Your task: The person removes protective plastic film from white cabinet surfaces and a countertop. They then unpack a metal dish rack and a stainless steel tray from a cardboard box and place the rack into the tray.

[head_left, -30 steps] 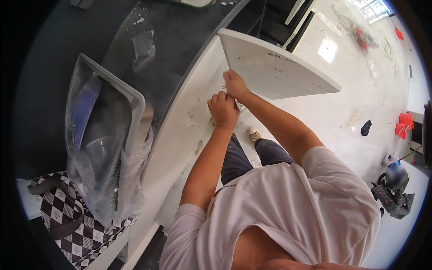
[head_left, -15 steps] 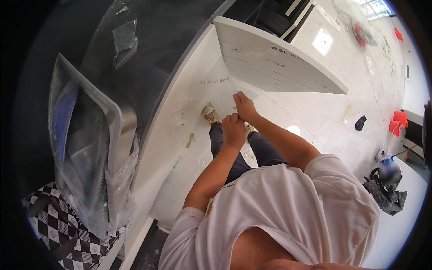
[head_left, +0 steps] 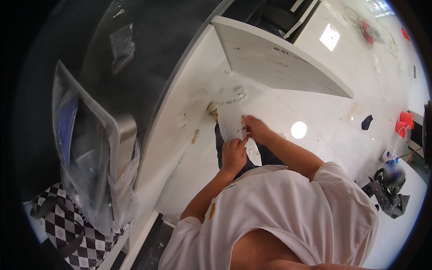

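Note:
A sheet of clear protective film point(head_left: 230, 120) with faint print hangs down in front of my legs, creased near its top. My right hand point(head_left: 258, 129) is closed on the film's right edge. Just below and to its left, my left hand point(head_left: 235, 155) pinches the lower part of the same sheet, the two hands almost touching. Beyond them a white panel point(head_left: 270, 58), printed in places, stands out from a long white side panel point(head_left: 173, 108). Part of the film at my left fingers is hidden.
On the dark countertop point(head_left: 157, 40) to the left lie a small plastic bag point(head_left: 122, 47) and a plastic-wrapped grey-framed part point(head_left: 87, 148). A checkered bag point(head_left: 67, 225) is below it. On the floor at right are a dark cloth point(head_left: 367, 122), red containers point(head_left: 403, 123) and black bags point(head_left: 389, 195).
Both hands have moved nearer my body, bringing the film down and away from the panels; a larger stretch of it now shows creased. My hands have separated slightly.

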`<move>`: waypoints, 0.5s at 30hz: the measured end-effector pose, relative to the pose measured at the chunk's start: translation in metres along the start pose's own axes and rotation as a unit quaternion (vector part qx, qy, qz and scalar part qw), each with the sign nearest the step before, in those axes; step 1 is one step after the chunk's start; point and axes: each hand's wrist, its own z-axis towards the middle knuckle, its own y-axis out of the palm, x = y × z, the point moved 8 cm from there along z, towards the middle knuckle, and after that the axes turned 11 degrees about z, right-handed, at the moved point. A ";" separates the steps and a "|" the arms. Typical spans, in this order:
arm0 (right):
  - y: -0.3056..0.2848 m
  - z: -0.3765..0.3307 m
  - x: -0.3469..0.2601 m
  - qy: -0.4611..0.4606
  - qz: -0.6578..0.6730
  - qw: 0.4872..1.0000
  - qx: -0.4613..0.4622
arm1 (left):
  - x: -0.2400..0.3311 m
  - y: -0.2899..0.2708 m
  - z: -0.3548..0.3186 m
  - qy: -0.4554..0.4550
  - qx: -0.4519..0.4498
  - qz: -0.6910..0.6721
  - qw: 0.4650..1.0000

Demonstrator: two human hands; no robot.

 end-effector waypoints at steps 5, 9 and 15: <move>0.055 -0.027 -0.120 -0.463 -0.222 0.857 0.030 | -0.009 -0.045 -0.004 -0.074 0.054 -0.069 0.993; 0.193 -0.068 -0.119 -0.387 -0.242 0.885 -0.089 | -0.016 -0.070 -0.008 -0.131 0.127 -0.140 0.973; 0.215 -0.051 -0.091 -0.535 -0.247 0.804 -0.075 | -0.021 -0.072 -0.018 -0.175 0.151 -0.194 0.953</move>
